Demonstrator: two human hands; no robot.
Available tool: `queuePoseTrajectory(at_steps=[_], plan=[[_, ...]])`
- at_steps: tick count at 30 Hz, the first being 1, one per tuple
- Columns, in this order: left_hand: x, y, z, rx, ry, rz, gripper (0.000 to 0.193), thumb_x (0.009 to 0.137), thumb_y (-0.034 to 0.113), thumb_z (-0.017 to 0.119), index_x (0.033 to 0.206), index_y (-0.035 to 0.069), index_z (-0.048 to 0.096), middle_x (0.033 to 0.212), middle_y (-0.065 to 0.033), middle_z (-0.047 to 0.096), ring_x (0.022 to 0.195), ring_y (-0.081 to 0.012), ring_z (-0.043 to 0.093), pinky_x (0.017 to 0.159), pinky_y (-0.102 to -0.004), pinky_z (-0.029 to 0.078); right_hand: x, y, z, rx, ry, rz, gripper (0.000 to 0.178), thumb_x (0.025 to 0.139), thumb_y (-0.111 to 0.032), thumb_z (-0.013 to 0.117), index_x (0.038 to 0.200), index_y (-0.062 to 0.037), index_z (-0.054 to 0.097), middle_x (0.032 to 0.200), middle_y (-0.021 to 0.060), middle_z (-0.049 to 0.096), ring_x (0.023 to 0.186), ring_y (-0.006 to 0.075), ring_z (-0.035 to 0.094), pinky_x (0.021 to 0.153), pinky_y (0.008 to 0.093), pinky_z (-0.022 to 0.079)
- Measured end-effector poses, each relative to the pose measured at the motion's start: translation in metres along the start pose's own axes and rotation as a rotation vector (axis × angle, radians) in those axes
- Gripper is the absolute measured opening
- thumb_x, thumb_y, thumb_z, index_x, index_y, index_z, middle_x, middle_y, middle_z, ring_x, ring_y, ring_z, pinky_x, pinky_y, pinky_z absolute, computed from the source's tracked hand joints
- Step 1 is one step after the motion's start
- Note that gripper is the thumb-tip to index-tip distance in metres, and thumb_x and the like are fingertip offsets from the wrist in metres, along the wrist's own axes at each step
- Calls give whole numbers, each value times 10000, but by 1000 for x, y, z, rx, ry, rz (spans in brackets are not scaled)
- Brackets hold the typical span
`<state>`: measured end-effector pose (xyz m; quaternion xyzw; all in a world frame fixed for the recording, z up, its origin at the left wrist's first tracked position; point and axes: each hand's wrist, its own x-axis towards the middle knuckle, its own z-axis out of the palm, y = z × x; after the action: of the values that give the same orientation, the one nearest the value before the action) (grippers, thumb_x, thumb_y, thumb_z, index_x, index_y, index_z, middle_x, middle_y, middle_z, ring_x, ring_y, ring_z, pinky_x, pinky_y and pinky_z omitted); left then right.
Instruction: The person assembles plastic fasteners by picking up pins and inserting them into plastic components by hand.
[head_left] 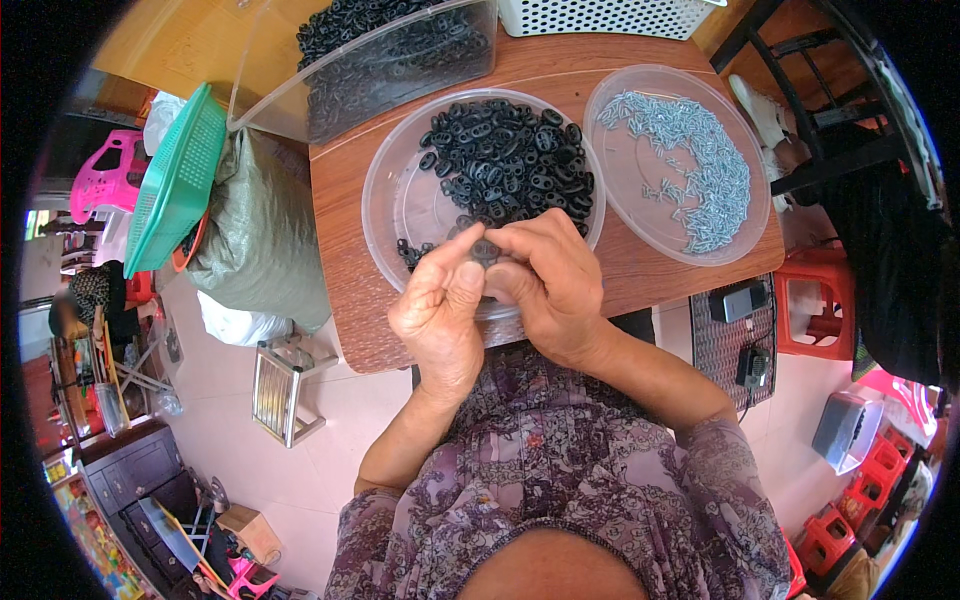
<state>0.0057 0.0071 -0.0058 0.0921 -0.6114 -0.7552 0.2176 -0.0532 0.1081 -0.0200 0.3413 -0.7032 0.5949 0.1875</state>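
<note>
Above the near part of a round clear plastic tray (pixel 378 195), my two hands meet at the fingertips. Between them is a small dark oval plastic piece (pixel 485 251), partly covered by the fingers. My left hand (pixel 440 315) pinches it from the left with thumb and forefinger. From the other side my right hand (pixel 555 285) closes on the same piece, its fingers curled. Black oval plastic pieces with holes (pixel 515 160) are heaped in the tray. To its right, a second clear round tray (pixel 640 215) holds small silvery screws (pixel 715 170).
A clear bin (pixel 400 75) of black parts stands at the table's far left, near a white perforated basket (pixel 610 18). Left of the wooden table (pixel 345 300) are a green basket (pixel 175 180), a stuffed sack (pixel 260 230) and a metal stool (pixel 285 395). A red stool (pixel 815 300) is at right.
</note>
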Motion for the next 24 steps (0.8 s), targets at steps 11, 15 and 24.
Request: queuePoseTrajectory(at_steps=[11,15,24], plan=[[-4,-8,-1,-79,88,41,301,832,109,598,1054,-83,533,990,-109,590,747,-96,544,666,-210,465,-2,-5,3,10,24,-9,253,698,-21,625,931,31,541,824,141,555,696,290,515,603,359,414],[-1,-4,8,-118,128,81,308,832,127,602,1046,-81,529,956,-97,589,741,-94,537,668,-219,468,-1,-7,5,0,33,0,217,768,-65,615,951,36,557,839,125,581,696,239,524,609,301,421],[-2,-13,6,-60,190,122,314,830,171,613,1016,-69,534,875,-62,575,670,-75,505,610,-204,445,2,-8,14,36,78,-8,200,721,-8,598,907,20,532,787,137,536,655,289,492,563,359,397]])
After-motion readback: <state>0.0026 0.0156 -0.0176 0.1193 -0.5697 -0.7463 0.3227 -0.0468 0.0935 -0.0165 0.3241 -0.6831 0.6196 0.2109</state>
